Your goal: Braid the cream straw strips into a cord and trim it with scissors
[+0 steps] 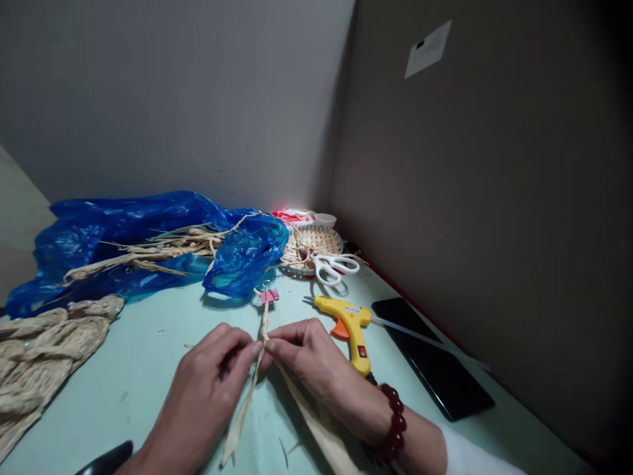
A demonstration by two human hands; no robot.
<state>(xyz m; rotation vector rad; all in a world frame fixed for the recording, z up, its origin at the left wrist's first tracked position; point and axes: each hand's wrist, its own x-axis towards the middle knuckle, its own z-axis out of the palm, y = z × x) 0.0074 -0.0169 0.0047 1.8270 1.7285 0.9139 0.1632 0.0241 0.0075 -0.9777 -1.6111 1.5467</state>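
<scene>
Right hand (314, 366) is showing bare; its wrist is wearing a beaded bracelet (395, 417): dark red, round, glossy beads, sitting close together and catching small highlights. Lower beads are curving under the wrist, looking darker there, too shadowed for counting. Farther up the same arm, a white sleeve (469, 455) is covering the forearm, its edge stopping short of the bracelet and leaving a bare stretch between. Sleeve is looking plain; fabric texture is coming out too soft to read. Left hand (205, 376) is showing bare fingers and wrist.
</scene>
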